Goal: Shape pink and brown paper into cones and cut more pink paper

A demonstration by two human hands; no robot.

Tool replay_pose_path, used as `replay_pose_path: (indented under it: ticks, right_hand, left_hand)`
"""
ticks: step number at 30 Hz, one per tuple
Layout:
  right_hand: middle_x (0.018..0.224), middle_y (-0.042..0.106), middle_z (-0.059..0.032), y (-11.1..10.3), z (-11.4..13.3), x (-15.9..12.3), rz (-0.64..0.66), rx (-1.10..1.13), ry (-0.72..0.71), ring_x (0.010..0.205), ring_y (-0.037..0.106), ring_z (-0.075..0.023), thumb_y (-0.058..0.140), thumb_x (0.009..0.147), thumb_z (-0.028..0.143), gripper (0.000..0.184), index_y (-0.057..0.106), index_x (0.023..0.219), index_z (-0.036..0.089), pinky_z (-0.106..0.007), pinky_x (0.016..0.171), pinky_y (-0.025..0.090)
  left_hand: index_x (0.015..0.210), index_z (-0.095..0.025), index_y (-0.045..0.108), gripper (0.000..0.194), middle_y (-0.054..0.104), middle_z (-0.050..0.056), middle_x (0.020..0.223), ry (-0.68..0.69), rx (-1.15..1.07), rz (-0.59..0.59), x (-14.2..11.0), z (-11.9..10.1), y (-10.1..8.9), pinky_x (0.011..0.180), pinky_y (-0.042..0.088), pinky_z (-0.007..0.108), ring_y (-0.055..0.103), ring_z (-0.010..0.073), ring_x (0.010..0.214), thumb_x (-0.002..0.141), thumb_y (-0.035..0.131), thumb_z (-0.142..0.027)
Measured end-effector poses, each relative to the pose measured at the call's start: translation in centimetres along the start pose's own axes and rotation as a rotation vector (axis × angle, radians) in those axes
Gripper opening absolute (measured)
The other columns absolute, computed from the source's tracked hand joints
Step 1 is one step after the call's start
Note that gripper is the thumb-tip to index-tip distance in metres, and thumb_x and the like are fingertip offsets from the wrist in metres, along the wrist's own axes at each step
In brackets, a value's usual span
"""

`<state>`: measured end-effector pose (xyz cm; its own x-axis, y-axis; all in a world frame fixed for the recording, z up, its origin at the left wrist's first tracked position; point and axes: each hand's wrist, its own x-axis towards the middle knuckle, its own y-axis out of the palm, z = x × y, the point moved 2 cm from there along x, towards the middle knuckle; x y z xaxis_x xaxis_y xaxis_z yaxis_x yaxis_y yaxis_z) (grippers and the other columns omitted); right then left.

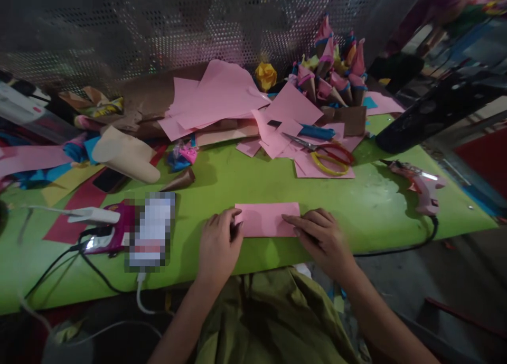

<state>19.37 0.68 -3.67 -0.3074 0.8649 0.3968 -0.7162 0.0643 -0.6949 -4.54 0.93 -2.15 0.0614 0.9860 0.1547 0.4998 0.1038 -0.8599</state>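
A folded strip of pink paper (pixel 269 220) lies flat on the green tabletop, close to its front edge. My left hand (pixel 219 242) is closed at the strip's left end, thumb and index finger at its edge. From the other side, my right hand (pixel 322 237) holds the right end, with the index finger stretched over the paper and the thumb near its lower corner. Both hands rest low over the table. The undersides of the fingers are hidden.
Pink sheets (pixel 222 97) are piled at the back, near scissors (pixel 330 158) and paper-flower cones (pixel 332 73). A glue gun (pixel 420 182) with a trailing cord and a dark bottle (pixel 431 113) are on the right. On the left are a phone (pixel 152 229) and a power strip (pixel 113 229).
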Motion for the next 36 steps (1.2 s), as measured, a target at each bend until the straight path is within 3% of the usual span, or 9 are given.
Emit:
replay_pose_path:
  ticks: [8, 18, 30, 33, 36]
  right_hand:
    - [0.081, 0.067, -0.0045, -0.16, 0.25, -0.06, -0.002, 0.026, 0.005, 0.081, 0.059, -0.0206, 0.055, 0.094, 0.012, 0.029, 0.076, 0.11, 0.024, -0.036, 0.07, 0.044]
    - [0.083, 0.069, -0.0037, -0.28, 0.63, 0.19, -0.028, -0.009, 0.025, 0.08, 0.061, -0.0204, 0.056, 0.088, 0.009, 0.032, 0.076, 0.108, 0.025, -0.037, 0.072, 0.044]
    - [0.079, 0.066, -0.0028, -0.17, 0.91, 0.4, -0.026, -0.092, 0.036, 0.078, 0.059, -0.0197, 0.056, 0.086, 0.009, 0.024, 0.073, 0.096, 0.023, -0.038, 0.074, 0.041]
    - [0.094, 0.069, -0.0072, -0.21, 0.91, 0.15, -0.021, -0.17, 0.009, 0.092, 0.059, -0.0241, 0.056, 0.088, 0.01, 0.028, 0.073, 0.106, 0.024, -0.042, 0.083, 0.043]
    - [0.122, 0.071, -0.0069, -0.1, 0.83, -0.07, 0.083, -0.189, -0.046, 0.11, 0.058, -0.0268, 0.053, 0.088, 0.008, 0.044, 0.067, 0.125, 0.028, -0.047, 0.096, 0.042]
  left_hand:
    - [0.107, -0.02, 0.063, 0.018, 0.073, 0.005, 0.091, 0.064, 0.045, -0.014, -0.05, -0.25, -0.24, 0.074, 0.053, 0.035, 0.067, 0.0208, 0.083, 0.091, 0.057, -0.016]
    - [0.108, -0.017, 0.065, 0.018, 0.073, 0.006, 0.086, 0.095, 0.068, 0.018, 0.03, 0.33, -0.2, 0.063, 0.054, 0.033, 0.067, 0.0203, 0.075, 0.095, 0.054, -0.024]
    - [0.109, -0.019, 0.065, 0.019, 0.073, 0.004, 0.085, 0.141, 0.104, 0.036, 0.05, 0.47, -0.18, 0.066, 0.052, 0.033, 0.065, 0.0195, 0.074, 0.095, 0.055, -0.024]
    - [0.111, -0.019, 0.067, 0.021, 0.071, 0.006, 0.088, 0.16, 0.188, 0.005, -0.14, 0.19, -0.19, 0.069, 0.051, 0.034, 0.064, 0.0207, 0.08, 0.096, 0.054, -0.025]
    - [0.108, -0.022, 0.07, 0.019, 0.068, 0.008, 0.092, 0.162, 0.284, -0.058, -0.22, -0.4, -0.38, 0.072, 0.051, 0.035, 0.061, 0.0223, 0.085, 0.096, 0.056, -0.027]
